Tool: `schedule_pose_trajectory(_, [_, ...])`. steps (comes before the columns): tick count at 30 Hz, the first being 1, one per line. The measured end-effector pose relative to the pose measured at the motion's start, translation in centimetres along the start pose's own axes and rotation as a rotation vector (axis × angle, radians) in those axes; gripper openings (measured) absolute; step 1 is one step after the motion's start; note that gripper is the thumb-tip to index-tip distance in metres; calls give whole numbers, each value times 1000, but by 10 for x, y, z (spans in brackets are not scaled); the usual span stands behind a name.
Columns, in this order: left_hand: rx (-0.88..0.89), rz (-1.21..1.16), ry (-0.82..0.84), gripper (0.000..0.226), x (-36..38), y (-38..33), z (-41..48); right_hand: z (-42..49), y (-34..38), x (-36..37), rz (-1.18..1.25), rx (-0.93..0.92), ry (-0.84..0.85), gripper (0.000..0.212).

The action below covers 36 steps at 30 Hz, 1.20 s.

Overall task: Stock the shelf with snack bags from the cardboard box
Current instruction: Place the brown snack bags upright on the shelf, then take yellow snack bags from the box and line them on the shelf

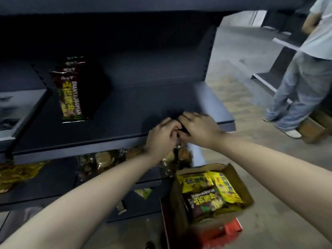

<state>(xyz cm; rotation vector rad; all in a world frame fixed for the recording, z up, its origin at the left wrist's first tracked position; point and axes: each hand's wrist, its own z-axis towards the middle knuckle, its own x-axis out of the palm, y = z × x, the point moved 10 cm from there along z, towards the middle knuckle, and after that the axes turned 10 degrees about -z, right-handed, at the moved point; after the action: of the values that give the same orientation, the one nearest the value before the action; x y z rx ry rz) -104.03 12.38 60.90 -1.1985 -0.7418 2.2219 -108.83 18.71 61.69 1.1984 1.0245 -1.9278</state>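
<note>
Shelf [125, 105]: dark matt painted metal, smooth, with a perforated upright at the back. Standing snack bags [72, 90]: glossy printed plastic film, crinkled at the top seal. Bags on the lower shelf [107, 161]: clear shiny plastic, wrinkled. Cardboard box [239, 182]: raw brown corrugated card, matt, rough torn flap edges; packs inside [212, 191] are glossy foil-type film. Floor [251, 97]: pale wood-grain finish, low sheen. Bystander's jeans [294, 90]: faded denim cloth.
</note>
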Motion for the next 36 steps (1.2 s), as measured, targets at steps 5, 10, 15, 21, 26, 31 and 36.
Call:
schedule_pose_trajectory(5, [-109, 87, 146, 31, 89, 17, -26, -73, -28, 35, 62, 4, 66, 31])
schedule_pose_trajectory(10, [-317, 114, 414, 23, 175, 55, -66, -129, -55, 103, 130, 68, 289, 39])
schedule_pose_trajectory(15, [-518, 214, 648, 25, 231, 89, -113, -171, -76, 167, 211, 164, 463, 36])
schedule_pose_trajectory(21, [-624, 337, 889, 45, 271, 113, -168, -215, -88, 250, 419, 384, 696, 33])
schedule_pose_trajectory(26, [-421, 538, 927, 73, 285, 110, -173, -243, -83, 299, 525, 517, 852, 32])
schedule_pose_trajectory(31, [-141, 498, 874, 79, 299, 83, -165, -250, -69, 325, 549, 558, 922, 48])
schedule_pose_trajectory(36, [-179, 456, 966, 98, 314, 82, -175, -255, -64, 345, 602, 701, 970, 65])
